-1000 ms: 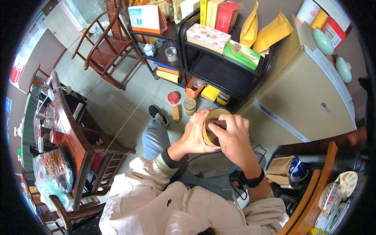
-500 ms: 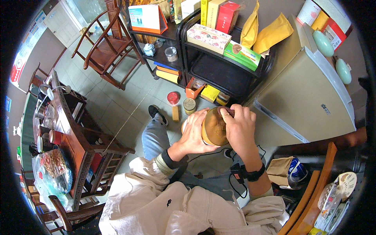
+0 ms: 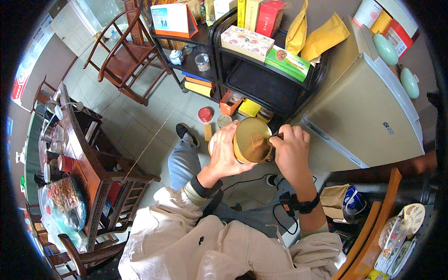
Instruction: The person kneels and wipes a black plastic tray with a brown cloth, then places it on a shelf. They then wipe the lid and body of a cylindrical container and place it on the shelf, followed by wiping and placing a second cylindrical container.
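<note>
My left hand point(image 3: 222, 154) wraps round the side of a round canister point(image 3: 252, 136) with a gold, embossed lid, tilted so its top faces up. My right hand point(image 3: 293, 147) is closed in a pinch at the lid's right edge. Between its thumb and fingers shows a bit of something dark brown point(image 3: 278, 136), mostly hidden; its kind cannot be made out. On the floor beyond the canister are a round tin point(image 3: 224, 121), a red round container point(image 3: 205, 114) and a small tan block point(image 3: 208, 132).
A black shelf cart point(image 3: 266, 88) with boxes and yellow pouches stands ahead. To the right is a beige refrigerator point(image 3: 364, 116). A wooden table point(image 3: 88, 179) with jars and bags is at left, a wooden armchair point(image 3: 130, 56) behind it. A dark cable point(image 3: 242, 183) crosses the floor.
My right hand has slid from the lid's top to its right edge, uncovering more of the gold surface. The canister has shifted slightly left and up, still in my left hand.
</note>
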Action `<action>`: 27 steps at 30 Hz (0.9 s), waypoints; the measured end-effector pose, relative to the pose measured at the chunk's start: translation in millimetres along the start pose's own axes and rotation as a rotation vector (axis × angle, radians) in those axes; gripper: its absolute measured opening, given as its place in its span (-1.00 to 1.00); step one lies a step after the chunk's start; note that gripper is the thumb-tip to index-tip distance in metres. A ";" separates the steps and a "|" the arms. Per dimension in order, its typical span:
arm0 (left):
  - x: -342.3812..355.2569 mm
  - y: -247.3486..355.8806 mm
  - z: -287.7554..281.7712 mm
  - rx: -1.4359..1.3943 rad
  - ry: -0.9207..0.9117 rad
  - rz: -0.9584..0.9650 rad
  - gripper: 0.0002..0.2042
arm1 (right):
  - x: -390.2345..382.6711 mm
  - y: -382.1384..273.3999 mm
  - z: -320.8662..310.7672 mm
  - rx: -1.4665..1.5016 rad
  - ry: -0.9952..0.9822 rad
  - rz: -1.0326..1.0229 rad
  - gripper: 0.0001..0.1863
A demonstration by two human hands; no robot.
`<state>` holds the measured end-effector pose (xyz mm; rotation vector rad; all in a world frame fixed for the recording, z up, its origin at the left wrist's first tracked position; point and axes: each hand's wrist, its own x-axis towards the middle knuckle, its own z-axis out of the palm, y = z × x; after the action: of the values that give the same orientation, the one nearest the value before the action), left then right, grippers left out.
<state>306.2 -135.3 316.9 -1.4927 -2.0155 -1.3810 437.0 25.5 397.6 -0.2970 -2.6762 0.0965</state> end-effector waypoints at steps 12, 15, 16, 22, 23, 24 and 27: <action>-4.1 -5.2 4.4 0.001 -0.010 0.017 0.06 | -13.9 -15.2 -0.9 0.479 -0.068 -0.060 -0.81; 0.1 -7.0 9.2 0.011 0.025 0.076 0.05 | -14.0 -21.1 -3.8 0.520 -0.073 -0.044 -0.78; 1.0 -7.1 9.0 0.020 0.018 0.083 0.05 | -13.8 -22.1 -5.0 0.523 -0.079 -0.047 -0.78; 2.3 -3.1 2.5 0.018 -0.023 0.081 0.03 | -18.0 -15.3 -5.5 0.346 -0.056 -0.049 -0.83; 2.5 -2.5 1.7 0.016 -0.013 0.084 0.03 | -19.7 -12.1 -3.6 0.309 -0.038 -0.030 -0.83; 2.6 -1.9 1.0 0.023 -0.014 0.099 0.04 | -21.4 -8.2 -1.1 0.272 -0.020 -0.013 -0.83; 2.7 -1.7 -0.2 -0.036 -0.020 0.073 0.06 | -25.3 9.0 7.4 0.195 0.054 0.093 -0.88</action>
<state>303.6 -134.0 318.0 -1.5852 -1.9372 -1.3855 457.8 28.5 379.2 -0.3564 -2.5741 0.3702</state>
